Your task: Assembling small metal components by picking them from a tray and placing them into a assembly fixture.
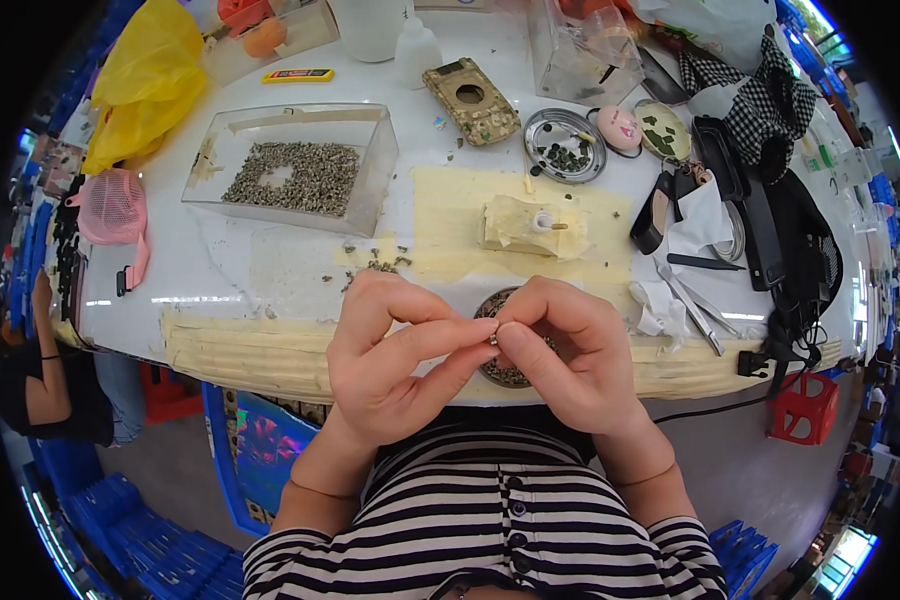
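On the far left of the frame, you have a pink mesh basket [111, 208] on the table. Above it, in the upper left, lies a crumpled yellow plastic bag [148, 85]. Next comes a clear box [377, 165] with lots of tiny grey bits [305, 178] inside. A few loose bits [378, 263] lie on the table below it, just above your left hand [385, 352].

Your left hand is in the middle of the frame, with its thumb and pointing finger pinching. Near the top middle sits a worn tan block [469, 97] with a round hole. At the middle of the frame, a tiny piece [494, 339] sits between the fingertips of both hands. It is too small to tell what it is. Under your hands is a round dish [484, 304] full of little bits, partly hidden. Above it stands a block wrapped in tape [515, 228], and higher up is a round metal plate [596, 163] with dark green pieces. Your right hand [577, 355] pinches the tiny piece too, thumb against finger. Farther right lie silver tweezers [692, 308].
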Tool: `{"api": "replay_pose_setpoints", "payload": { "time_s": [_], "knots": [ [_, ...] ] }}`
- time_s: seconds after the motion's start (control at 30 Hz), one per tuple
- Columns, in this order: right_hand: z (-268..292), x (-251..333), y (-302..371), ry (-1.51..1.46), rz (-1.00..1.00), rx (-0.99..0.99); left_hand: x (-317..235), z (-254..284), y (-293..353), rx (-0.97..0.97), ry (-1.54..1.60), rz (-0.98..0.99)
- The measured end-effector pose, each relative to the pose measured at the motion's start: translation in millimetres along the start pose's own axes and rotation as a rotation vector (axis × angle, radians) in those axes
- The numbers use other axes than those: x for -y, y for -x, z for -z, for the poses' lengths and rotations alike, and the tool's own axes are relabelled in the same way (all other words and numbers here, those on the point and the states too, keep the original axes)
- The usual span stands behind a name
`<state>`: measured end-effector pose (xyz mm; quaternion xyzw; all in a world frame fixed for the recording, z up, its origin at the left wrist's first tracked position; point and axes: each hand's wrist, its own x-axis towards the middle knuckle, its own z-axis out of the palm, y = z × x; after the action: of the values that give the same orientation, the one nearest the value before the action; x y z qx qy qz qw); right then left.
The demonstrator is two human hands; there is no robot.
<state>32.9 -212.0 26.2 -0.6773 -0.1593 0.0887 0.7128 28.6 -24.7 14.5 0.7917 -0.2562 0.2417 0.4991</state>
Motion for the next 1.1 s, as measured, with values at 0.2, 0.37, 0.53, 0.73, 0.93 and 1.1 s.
{"api": "replay_pose_setpoints", "payload": {
  "time_s": [0.2,0.37,0.53,0.73,0.93,1.1],
  "knots": [
    [1.5,-2.0,-0.3,0.15,0.115,-0.063,-1.6,-1.0,-1.5,-0.012,-0.06,0.013],
    [5.4,-0.7,2.6,0.208,0.219,-0.092,-0.4,-3.7,-1.5,-0.032,-0.114,0.04],
    [4.2,0.9,2.7,0.456,0.42,-0.122,-1.4,-4.5,1.3,-0.021,-0.084,0.099],
    [2.1,-3.8,5.9,0.442,0.375,-0.157,-0.7,-5.2,1.2,-0.032,0.024,0.157],
    [3.3,-2.4,3.3,0.304,0.267,-0.098,-2.7,-4.0,0.6,-0.028,0.062,0.143],
    [1.6,-1.0,4.4,0.208,0.189,-0.1,-2.0,-5.1,1.8,-0.032,0.013,0.11]
  ]
}}
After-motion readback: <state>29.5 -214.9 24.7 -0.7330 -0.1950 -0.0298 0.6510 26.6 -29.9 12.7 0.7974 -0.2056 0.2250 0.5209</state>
